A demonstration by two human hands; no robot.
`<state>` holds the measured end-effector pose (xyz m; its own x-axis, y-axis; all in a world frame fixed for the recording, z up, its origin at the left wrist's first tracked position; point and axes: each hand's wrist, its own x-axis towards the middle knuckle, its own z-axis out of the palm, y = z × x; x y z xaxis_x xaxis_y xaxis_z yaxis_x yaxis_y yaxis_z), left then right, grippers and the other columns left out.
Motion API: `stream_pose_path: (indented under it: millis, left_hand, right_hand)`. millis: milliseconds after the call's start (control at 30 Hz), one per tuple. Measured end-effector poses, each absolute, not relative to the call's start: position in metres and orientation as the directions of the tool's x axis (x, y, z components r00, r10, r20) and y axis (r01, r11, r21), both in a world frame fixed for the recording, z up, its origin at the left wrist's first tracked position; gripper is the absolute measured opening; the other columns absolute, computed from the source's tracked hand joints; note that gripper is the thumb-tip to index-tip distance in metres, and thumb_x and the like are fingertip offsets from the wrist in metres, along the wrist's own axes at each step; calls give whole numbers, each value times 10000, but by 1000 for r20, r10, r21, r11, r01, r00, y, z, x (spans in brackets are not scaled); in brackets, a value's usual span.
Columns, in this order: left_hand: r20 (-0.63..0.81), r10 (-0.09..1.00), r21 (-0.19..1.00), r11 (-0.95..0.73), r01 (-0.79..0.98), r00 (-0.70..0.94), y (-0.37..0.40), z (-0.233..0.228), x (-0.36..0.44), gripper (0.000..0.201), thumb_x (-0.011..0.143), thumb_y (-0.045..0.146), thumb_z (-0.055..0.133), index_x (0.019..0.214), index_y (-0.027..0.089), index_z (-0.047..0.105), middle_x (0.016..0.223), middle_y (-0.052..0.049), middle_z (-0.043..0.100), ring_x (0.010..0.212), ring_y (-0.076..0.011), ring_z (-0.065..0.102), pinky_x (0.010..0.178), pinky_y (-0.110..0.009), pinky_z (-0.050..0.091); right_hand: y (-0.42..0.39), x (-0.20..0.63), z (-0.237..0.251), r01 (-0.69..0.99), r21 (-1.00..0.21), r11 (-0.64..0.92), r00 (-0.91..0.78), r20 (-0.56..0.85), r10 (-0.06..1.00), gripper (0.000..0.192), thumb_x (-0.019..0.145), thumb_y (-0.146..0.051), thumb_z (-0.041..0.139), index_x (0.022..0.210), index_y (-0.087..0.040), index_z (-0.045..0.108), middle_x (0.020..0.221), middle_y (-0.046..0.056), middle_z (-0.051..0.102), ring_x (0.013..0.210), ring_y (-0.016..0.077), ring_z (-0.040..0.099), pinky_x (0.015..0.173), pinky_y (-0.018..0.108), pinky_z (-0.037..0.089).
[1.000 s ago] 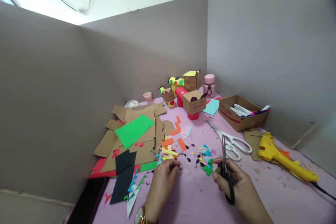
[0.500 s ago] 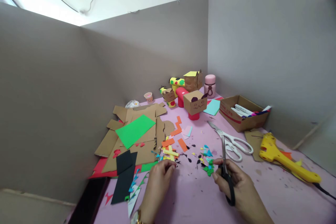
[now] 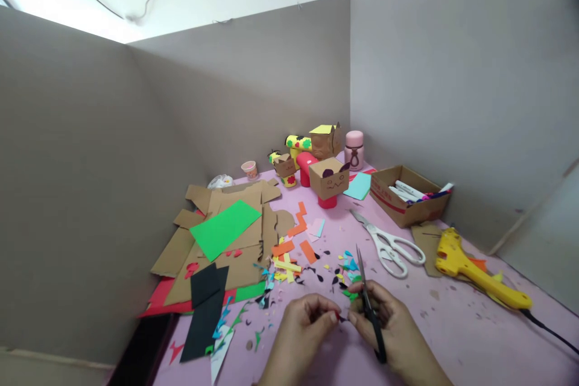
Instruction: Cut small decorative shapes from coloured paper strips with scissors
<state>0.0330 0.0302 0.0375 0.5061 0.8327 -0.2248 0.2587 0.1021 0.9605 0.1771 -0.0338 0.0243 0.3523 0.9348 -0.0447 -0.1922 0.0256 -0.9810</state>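
Observation:
My right hand [image 3: 384,319] grips black-handled scissors [image 3: 371,313], their narrow blades nearly together and pointing up and away. Close beside it, my left hand [image 3: 307,329] is closed in a pinch near the right fingertips. A small dark paper piece [image 3: 342,319] shows at the pinch, with a speck of red at the thumb tip. Just beyond the right hand lie green paper bits [image 3: 351,295] and blue paper bits [image 3: 351,263], partly hidden by the hand and blades. Black drop-shaped cutouts [image 3: 320,278] are scattered in front of the left hand.
White-handled scissors [image 3: 391,248], a yellow glue gun [image 3: 479,274] and a cardboard box of markers [image 3: 398,208] lie to the right. Cardboard animal figures [image 3: 329,180] and a pink flask [image 3: 354,151] stand behind. Leftward are cardboard sheets [image 3: 246,235], green paper [image 3: 226,229] and black paper [image 3: 203,325].
My left hand has moved right from the scraps to beside my right hand, now with a dark piece at its fingertips. The right hand and scissors have shifted slightly left. The view has turned slightly.

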Motion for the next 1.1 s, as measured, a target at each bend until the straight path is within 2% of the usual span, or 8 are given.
stream_pose_path:
  millis: [167, 333, 567, 700, 867, 1100]
  left_hand:
    - [-186, 882, 958, 64, 279, 433, 41, 45, 30, 130, 675, 266, 622, 716, 150, 661, 635, 16, 577, 593, -125, 486, 574, -230, 363]
    - [-255, 804, 953, 113, 282, 537, 34, 42, 38, 253, 672, 311, 615, 838, 128, 673, 614, 23, 571, 543, -115, 483, 539, -227, 369]
    - [-69, 913, 891, -125, 436, 403, 54, 37, 53, 202, 738, 238, 505, 770, 130, 673, 677, -41, 665, 628, -175, 582, 592, -267, 424]
    - [31, 914, 842, -241, 482, 405, 68, 36, 68, 270, 795, 241, 457, 849, 138, 702, 806, -74, 725, 762, -208, 641, 707, -298, 462]
    - [69, 894, 772, -329, 543, 444, 82, 32, 71, 311, 799, 185, 450, 977, 131, 700, 907, -95, 743, 835, -209, 669, 766, -300, 475]
    - [129, 901, 645, -394, 654, 415, 99, 33, 46, 287, 802, 158, 452, 983, 145, 675, 880, -75, 726, 798, -202, 650, 751, -309, 463]
  right_hand:
    - [-32, 178, 31, -188, -982, 19, 396, -58, 916, 280, 559, -331, 778, 775, -212, 647, 548, -44, 595, 493, 150, 559, 475, 244, 441]
    - [-31, 178, 31, -187, -982, 22, 436, -63, 898, 266, 558, -310, 773, 769, -214, 642, 545, -49, 585, 509, 152, 564, 492, 244, 450]
    - [-33, 179, 25, -193, -981, 24, 412, -59, 909, 266, 552, -268, 785, 778, -211, 658, 556, -38, 618, 511, 160, 588, 488, 243, 464]
    - [-32, 180, 21, -185, -982, 36, 413, -45, 909, 258, 567, -241, 778, 795, -207, 663, 565, -33, 629, 518, 158, 593, 495, 237, 465]
    - [-32, 179, 18, -178, -983, 45, 439, -38, 898, 254, 577, -262, 772, 796, -199, 659, 562, -37, 617, 504, 146, 580, 481, 225, 448]
    - [-33, 173, 15, -177, -983, 50, 476, -41, 879, 262, 591, -289, 763, 812, -208, 646, 572, -46, 597, 535, 151, 591, 512, 232, 453]
